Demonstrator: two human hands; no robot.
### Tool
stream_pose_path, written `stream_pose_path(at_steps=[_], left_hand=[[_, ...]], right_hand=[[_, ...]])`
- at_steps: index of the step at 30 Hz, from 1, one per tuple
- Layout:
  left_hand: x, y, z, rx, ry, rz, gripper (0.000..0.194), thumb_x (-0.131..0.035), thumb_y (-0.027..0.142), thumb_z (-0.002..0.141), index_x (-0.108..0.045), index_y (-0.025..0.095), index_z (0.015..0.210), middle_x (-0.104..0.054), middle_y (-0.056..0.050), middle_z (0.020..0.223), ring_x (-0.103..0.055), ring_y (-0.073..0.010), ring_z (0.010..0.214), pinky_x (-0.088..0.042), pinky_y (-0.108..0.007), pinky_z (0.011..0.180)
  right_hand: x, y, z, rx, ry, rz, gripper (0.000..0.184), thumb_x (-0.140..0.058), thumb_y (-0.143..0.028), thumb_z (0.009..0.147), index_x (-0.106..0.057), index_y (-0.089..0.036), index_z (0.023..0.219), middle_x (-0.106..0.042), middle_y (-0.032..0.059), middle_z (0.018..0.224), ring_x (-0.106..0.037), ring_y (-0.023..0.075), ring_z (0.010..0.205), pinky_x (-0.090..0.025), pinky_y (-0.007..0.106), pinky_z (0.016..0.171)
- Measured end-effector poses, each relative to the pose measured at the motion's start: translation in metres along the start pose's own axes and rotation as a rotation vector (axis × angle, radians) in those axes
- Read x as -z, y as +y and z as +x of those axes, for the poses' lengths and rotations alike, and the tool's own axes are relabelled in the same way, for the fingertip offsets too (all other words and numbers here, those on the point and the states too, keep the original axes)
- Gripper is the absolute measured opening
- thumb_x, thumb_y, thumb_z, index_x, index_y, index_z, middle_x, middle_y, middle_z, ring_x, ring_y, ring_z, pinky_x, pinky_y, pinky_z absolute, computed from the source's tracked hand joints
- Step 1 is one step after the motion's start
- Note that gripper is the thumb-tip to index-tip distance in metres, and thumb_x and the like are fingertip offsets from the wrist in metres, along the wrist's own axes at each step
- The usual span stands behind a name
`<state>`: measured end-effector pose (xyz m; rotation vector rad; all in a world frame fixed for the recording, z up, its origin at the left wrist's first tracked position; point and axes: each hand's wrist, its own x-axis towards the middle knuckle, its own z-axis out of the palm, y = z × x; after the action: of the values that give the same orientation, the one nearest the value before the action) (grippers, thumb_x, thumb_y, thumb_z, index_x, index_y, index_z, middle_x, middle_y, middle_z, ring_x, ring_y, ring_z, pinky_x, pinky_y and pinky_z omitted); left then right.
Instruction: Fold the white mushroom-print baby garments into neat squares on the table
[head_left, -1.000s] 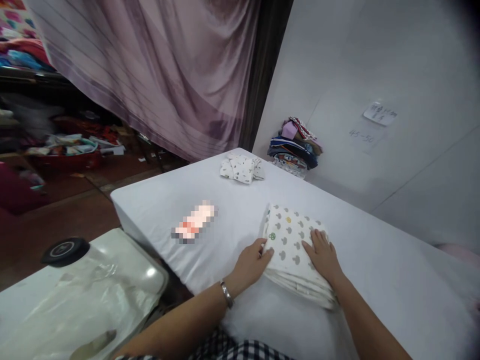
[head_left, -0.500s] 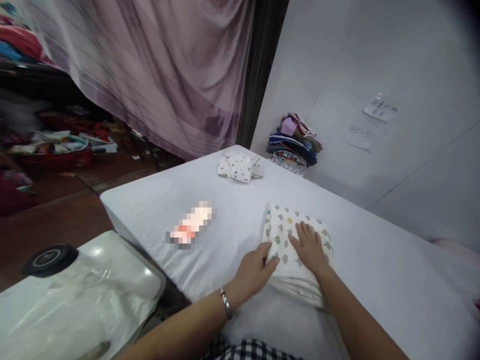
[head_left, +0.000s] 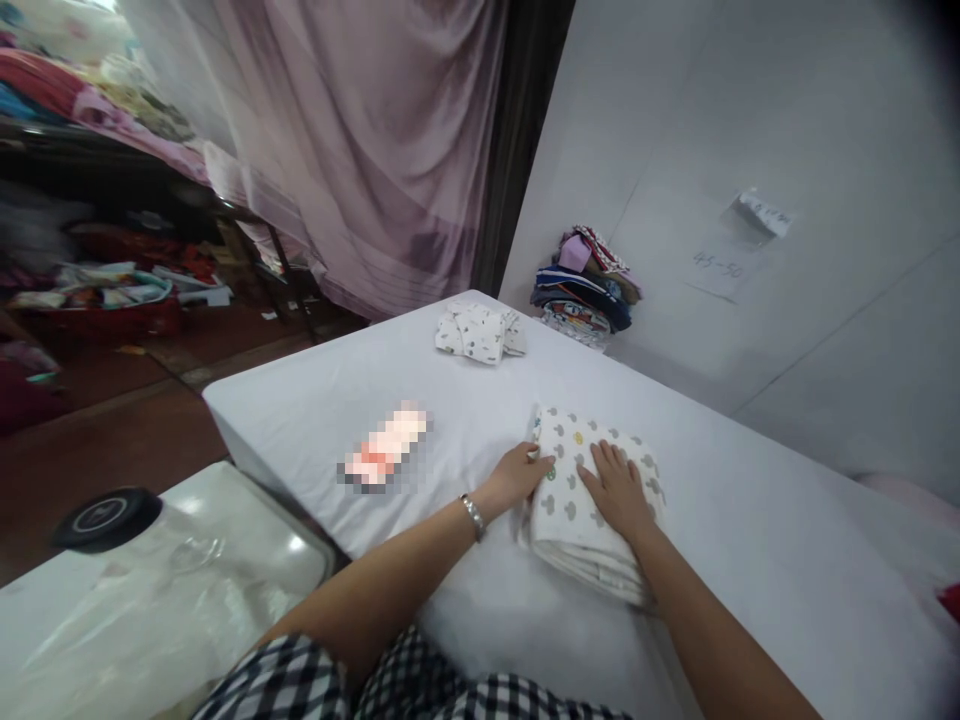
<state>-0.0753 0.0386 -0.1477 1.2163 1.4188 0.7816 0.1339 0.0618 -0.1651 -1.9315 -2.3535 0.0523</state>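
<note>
A folded white cloth (head_left: 574, 520) with grey, green and yellow mushroom-like prints lies on the white-covered table, its stacked layers showing at the near edge. My right hand (head_left: 616, 490) rests flat on top of it with the fingers stretched out. At the cloth's left edge, my left hand (head_left: 519, 474) grips the fabric, thumb on top and fingers at the side. Farther back lies a second, smaller folded cloth (head_left: 471, 333), white with small dark prints; neither hand touches it.
The white table cover (head_left: 315, 400) surrounds the cloth. A pixelated oblong item (head_left: 386, 445) lies left of my hands. Against the wall stands a stack of folded clothes (head_left: 581, 285). A pink curtain (head_left: 360, 150) hangs behind, and a white surface with a black round knob (head_left: 109, 520) is at lower left.
My left hand has slid away from me along the cloth's left edge. My right hand has stayed in place on top. The curtain and a wall paper have shifted a little.
</note>
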Motion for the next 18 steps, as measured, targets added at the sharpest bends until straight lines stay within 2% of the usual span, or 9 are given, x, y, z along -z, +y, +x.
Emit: stream_pose_path(at_steps=[3, 5, 9, 13, 16, 18], left_hand=[[-0.004, 0.000, 0.008, -0.050, 0.082, 0.181, 0.033, -0.056, 0.031, 0.073, -0.057, 0.015, 0.101, -0.065, -0.009, 0.100, -0.060, -0.0218, 0.089, -0.045, -0.029, 0.075], [-0.003, -0.003, 0.010, -0.057, 0.102, 0.214, 0.030, -0.057, 0.027, 0.069, -0.058, 0.015, 0.097, -0.065, -0.010, 0.101, -0.058, -0.0241, 0.093, -0.044, -0.031, 0.078], [0.002, -0.001, 0.021, -0.024, 0.091, 0.171, 0.032, -0.058, 0.031, 0.070, -0.060, 0.014, 0.097, -0.067, -0.008, 0.091, -0.062, -0.0204, 0.078, -0.046, -0.028, 0.068], [0.004, 0.017, 0.051, 0.009, 0.131, 0.079, 0.035, -0.057, 0.037, 0.075, -0.061, 0.011, 0.098, -0.069, -0.009, 0.087, -0.062, -0.0173, 0.072, -0.045, -0.024, 0.062], [-0.002, 0.032, 0.079, 0.031, 0.178, 0.011, 0.028, -0.056, 0.034, 0.078, -0.063, 0.009, 0.088, -0.069, -0.010, 0.085, -0.062, -0.0180, 0.075, -0.045, -0.023, 0.063], [-0.007, 0.039, 0.095, 0.039, 0.220, -0.030, 0.027, -0.056, 0.032, 0.080, -0.062, 0.008, 0.090, -0.067, -0.010, 0.088, -0.062, -0.0181, 0.077, -0.047, -0.025, 0.064]], right_hand=[[0.002, -0.001, -0.001, -0.013, -0.006, 0.000, 0.059, -0.025, -0.050, 0.089, -0.031, -0.018, 0.139, -0.022, 0.0071, 0.148, -0.014, 0.0225, 0.136, -0.012, 0.045, 0.108], [0.003, -0.002, -0.001, -0.017, -0.011, -0.002, 0.059, -0.025, -0.049, 0.090, -0.031, -0.018, 0.139, -0.022, 0.0071, 0.148, -0.015, 0.0222, 0.136, -0.012, 0.044, 0.108], [0.002, -0.002, -0.002, -0.016, -0.009, 0.003, 0.059, -0.026, -0.049, 0.089, -0.031, -0.018, 0.139, -0.023, 0.0066, 0.148, -0.015, 0.0218, 0.136, -0.012, 0.043, 0.108], [0.000, -0.002, -0.001, -0.009, 0.012, 0.007, 0.060, -0.026, -0.050, 0.089, -0.031, -0.018, 0.139, -0.023, 0.0070, 0.147, -0.015, 0.0228, 0.136, -0.011, 0.044, 0.108], [0.000, -0.001, 0.000, 0.000, 0.017, 0.011, 0.059, -0.026, -0.050, 0.090, -0.031, -0.017, 0.139, -0.023, 0.0077, 0.147, -0.016, 0.0236, 0.136, -0.012, 0.044, 0.107], [0.000, -0.002, 0.000, -0.001, 0.018, 0.020, 0.060, -0.026, -0.050, 0.090, -0.031, -0.017, 0.139, -0.023, 0.0080, 0.147, -0.016, 0.0239, 0.135, -0.011, 0.044, 0.107]])
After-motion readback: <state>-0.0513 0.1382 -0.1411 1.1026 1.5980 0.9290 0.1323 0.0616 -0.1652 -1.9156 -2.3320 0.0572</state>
